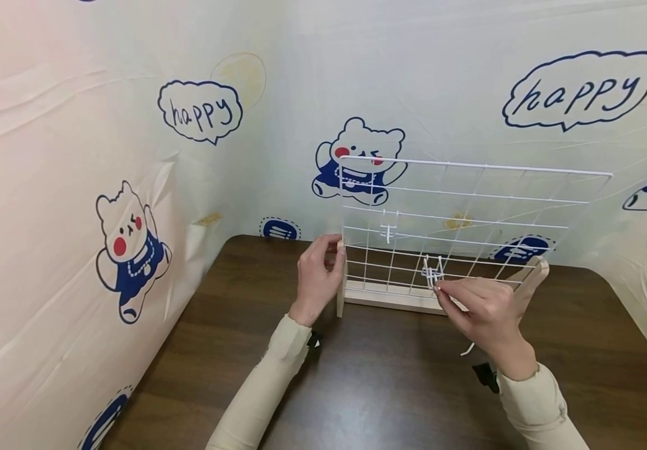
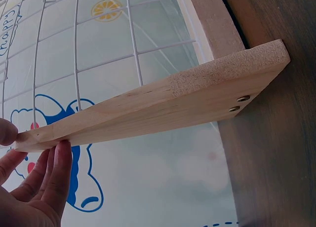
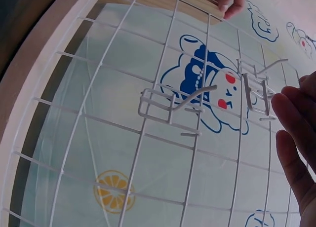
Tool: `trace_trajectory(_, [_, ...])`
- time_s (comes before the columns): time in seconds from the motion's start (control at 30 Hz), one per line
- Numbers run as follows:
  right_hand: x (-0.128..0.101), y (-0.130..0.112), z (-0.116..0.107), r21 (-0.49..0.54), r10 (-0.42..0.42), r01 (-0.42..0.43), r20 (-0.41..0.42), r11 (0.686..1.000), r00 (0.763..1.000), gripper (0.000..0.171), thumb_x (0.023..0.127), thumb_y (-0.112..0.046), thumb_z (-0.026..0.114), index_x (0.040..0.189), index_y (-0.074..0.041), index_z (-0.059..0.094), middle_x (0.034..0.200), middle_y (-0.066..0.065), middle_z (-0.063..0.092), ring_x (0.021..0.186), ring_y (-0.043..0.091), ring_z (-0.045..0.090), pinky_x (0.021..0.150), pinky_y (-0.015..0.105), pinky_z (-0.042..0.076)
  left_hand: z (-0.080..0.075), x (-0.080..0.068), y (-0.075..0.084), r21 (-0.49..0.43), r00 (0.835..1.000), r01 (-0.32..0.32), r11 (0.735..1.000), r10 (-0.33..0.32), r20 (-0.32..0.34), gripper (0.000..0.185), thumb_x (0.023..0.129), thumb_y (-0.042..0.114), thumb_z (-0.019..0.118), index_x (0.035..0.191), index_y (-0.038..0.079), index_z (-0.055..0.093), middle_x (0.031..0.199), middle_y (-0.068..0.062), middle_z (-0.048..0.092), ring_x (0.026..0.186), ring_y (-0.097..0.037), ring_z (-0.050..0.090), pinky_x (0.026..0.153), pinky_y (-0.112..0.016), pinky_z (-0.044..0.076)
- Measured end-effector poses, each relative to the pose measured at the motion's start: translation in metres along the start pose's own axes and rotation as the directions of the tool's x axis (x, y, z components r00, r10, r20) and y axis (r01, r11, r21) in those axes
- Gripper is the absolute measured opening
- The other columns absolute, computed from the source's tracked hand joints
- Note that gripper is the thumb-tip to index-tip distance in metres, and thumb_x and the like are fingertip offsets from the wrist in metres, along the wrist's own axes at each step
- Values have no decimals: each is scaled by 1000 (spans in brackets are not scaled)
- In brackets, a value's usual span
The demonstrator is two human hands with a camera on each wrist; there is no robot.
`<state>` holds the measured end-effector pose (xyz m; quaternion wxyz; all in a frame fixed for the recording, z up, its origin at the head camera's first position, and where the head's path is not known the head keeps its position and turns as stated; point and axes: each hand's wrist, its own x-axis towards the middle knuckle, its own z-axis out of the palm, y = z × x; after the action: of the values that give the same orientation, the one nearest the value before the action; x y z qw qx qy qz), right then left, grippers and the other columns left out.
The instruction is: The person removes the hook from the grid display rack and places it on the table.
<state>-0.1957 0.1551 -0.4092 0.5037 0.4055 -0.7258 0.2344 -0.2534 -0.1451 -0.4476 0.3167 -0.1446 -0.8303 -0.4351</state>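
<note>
A white wire grid panel (image 1: 469,165) stands upright in a pale wooden base (image 1: 391,299) on the brown table. My left hand (image 1: 334,250) grips the top of the base's left wooden upright (image 1: 341,284); in the left wrist view the left hand (image 2: 29,144) pinches the end of that wooden piece (image 2: 163,101). My right hand (image 1: 440,287) pinches a white wire hook (image 1: 432,270) low on the grid, and its fingers (image 3: 291,118) lie against the hook (image 3: 259,94). A second hook (image 1: 388,234) (image 3: 173,106) hangs on the grid, higher and to the left.
The dark wooden table (image 1: 391,387) is enclosed on three sides by a pale sheet (image 1: 132,156) printed with bears and "happy" bubbles. The base's right upright (image 1: 534,275) rises just behind my right hand.
</note>
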Motion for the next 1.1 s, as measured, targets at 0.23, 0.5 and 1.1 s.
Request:
trace_trajectory(0.23, [-4, -1, 0, 1, 1, -1, 24, 1000, 1000, 34, 102, -25, 63, 81, -5, 80, 70, 8, 77, 55, 23, 71, 50, 41, 57, 0, 1, -1, 2, 1000, 5, 1000, -5, 1, 22, 103, 20, 64, 122, 11, 70, 111, -8, 75, 95, -17, 75, 76, -27, 66])
trace_trajectory(0.5, [-11, -4, 1, -12, 9, -9, 39, 1000, 999, 35, 103, -26, 62, 82, -6, 81, 70, 6, 77, 55, 21, 70, 49, 38, 56, -1, 2, 0, -7, 1000, 5, 1000, -5, -4, 22, 103, 19, 63, 122, 10, 70, 111, -8, 74, 93, -18, 75, 76, -28, 66])
trace_trajectory(1.1, [-27, -6, -3, -18, 28, -27, 81, 999, 996, 37, 104, -29, 60, 81, -7, 81, 72, 6, 78, 57, 22, 72, 51, 40, 57, 1, 0, -2, -17, 1000, -5, 1000, 5, -7, 21, 102, 18, 64, 121, 9, 70, 109, -8, 75, 90, -17, 76, 74, -27, 65])
